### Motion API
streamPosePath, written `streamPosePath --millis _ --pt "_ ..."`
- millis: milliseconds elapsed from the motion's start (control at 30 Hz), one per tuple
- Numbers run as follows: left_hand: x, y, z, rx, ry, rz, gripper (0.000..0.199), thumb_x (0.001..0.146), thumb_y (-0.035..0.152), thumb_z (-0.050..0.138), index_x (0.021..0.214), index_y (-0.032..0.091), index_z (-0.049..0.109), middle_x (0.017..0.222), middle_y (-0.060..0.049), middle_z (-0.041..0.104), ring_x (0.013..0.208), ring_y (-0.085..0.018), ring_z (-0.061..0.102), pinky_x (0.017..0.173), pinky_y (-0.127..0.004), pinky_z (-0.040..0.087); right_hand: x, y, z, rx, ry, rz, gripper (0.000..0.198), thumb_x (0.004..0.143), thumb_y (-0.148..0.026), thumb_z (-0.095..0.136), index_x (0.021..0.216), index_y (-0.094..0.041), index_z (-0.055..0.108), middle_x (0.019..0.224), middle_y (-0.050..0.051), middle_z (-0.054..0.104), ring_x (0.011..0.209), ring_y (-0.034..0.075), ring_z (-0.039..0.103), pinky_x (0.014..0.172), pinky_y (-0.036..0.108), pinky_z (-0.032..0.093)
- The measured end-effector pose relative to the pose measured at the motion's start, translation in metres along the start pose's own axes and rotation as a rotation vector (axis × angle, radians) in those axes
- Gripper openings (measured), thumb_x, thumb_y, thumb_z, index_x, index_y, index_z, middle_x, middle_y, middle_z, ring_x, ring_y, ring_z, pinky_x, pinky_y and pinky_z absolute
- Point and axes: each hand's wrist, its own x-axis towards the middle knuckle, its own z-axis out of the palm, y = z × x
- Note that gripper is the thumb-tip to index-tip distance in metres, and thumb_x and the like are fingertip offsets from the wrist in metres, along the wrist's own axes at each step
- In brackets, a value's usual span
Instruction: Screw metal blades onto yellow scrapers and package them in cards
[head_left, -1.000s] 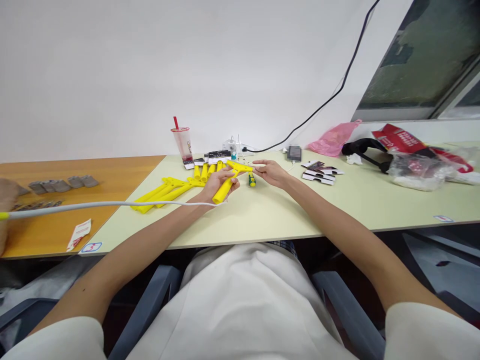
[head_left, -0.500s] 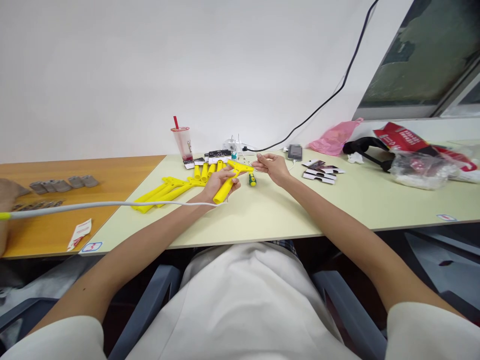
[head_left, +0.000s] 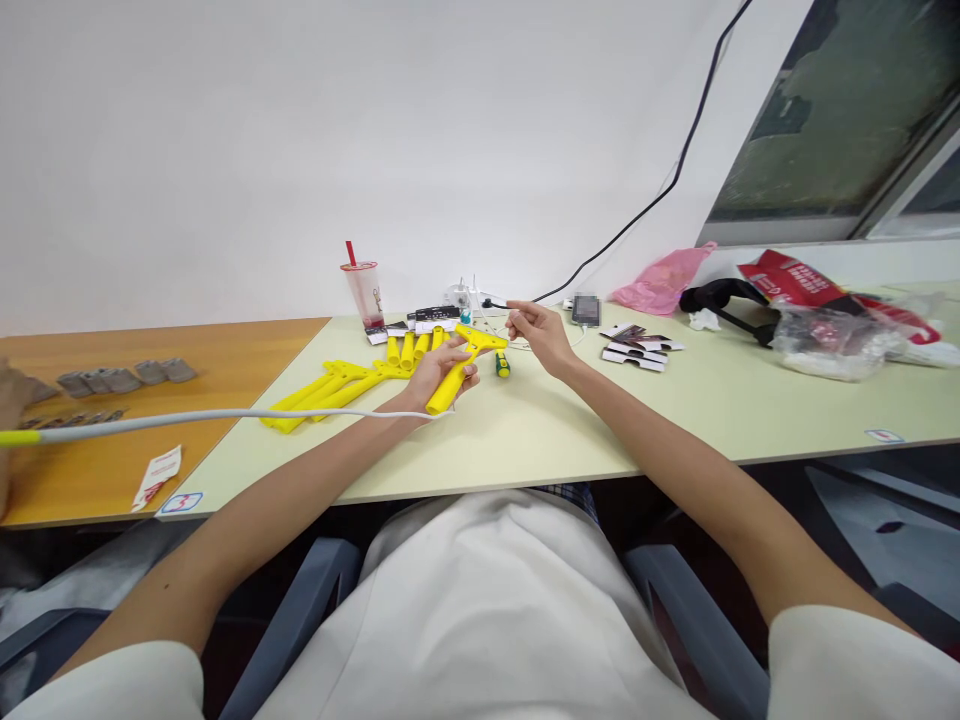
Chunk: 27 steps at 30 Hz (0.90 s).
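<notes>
My left hand is wrapped round the handle of a yellow T-shaped plastic scraper, its wide head up and to the right. Close to the right end of that head is my right hand, with the index finger extended and the other fingers curled in. Anything between those fingertips is too small to make out. Below the head lies a green and yellow screwdriver handle on the table. More yellow scrapers lie left of my left hand, and several yellow handles point toward me behind it.
Black and white cards and a small grey-screened device lie to the right. A drink cup stands at the back. A white cable crosses the left forearm. Pink bag and clear plastic bag sit far right.
My right hand's index finger has straightened and lifted, its tip now above the other fingers. My left hand still grips the scraper in much the same place. The view has shifted slightly.
</notes>
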Motion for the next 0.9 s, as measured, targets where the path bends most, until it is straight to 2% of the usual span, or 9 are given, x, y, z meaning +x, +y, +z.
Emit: streamPosePath --millis 67,233,433,567,767,900 --pt "0.0004 -0.0005 -0.0004 0.012 0.002 0.006 0.053 0.078 0.003 0.075 0.124 0.023 0.055 0.133 -0.012 0.078 0.059 -0.005 0.056 0.067 -0.023 0.058 -0.0017 -0.0032 0.0012 0.000 -0.018 -0.048 0.065 0.075 -0.079 0.095 0.105 -0.025 0.075 0.084 0.002 0.079 0.073 0.016 0.068 0.074 0.033 0.063" --pt "0.0028 -0.0005 -0.0011 0.035 0.008 0.024 0.057 0.076 0.003 0.076 0.126 0.022 0.057 0.128 -0.012 0.080 0.058 -0.006 0.056 0.065 -0.023 0.058 -0.0061 -0.0072 0.0055 -0.116 -0.062 -0.130 0.059 0.075 -0.079 0.094 0.088 -0.023 0.081 0.085 0.006 0.083 0.078 0.022 0.075 0.079 0.039 0.066" --pt "0.0038 -0.0013 -0.0018 0.042 0.026 0.018 0.058 0.075 0.004 0.077 0.127 0.023 0.057 0.129 -0.012 0.080 0.058 -0.006 0.056 0.066 -0.024 0.059 -0.0082 -0.0035 0.0079 -0.213 -0.137 -0.158 0.053 0.084 -0.076 0.087 0.098 -0.025 0.090 0.101 0.008 0.087 0.089 0.027 0.079 0.086 0.043 0.066" --pt "0.0034 -0.0013 -0.0018 0.035 0.049 0.024 0.060 0.074 0.004 0.078 0.126 0.023 0.055 0.127 -0.012 0.079 0.059 -0.006 0.057 0.066 -0.025 0.059 -0.0094 -0.0039 0.0065 -0.253 -0.173 -0.182 0.048 0.087 -0.070 0.086 0.102 -0.025 0.087 0.106 0.009 0.087 0.097 0.028 0.080 0.096 0.046 0.064" --pt "0.0034 -0.0011 0.0005 0.045 0.072 0.053 0.060 0.074 0.004 0.077 0.127 0.022 0.055 0.120 -0.010 0.080 0.058 -0.006 0.057 0.065 -0.025 0.058 -0.0104 -0.0067 0.0051 -0.316 -0.184 -0.237 0.043 0.095 -0.068 0.080 0.099 -0.025 0.079 0.099 0.007 0.083 0.094 0.027 0.077 0.094 0.046 0.062" --pt "0.0026 -0.0006 0.0025 0.052 0.094 0.059 0.061 0.073 0.004 0.077 0.126 0.023 0.054 0.115 -0.008 0.079 0.058 -0.007 0.057 0.065 -0.026 0.057 -0.0104 -0.0067 0.0041 -0.409 -0.207 -0.326 0.044 0.102 -0.070 0.072 0.100 -0.026 0.077 0.106 0.009 0.081 0.099 0.027 0.075 0.095 0.047 0.062"
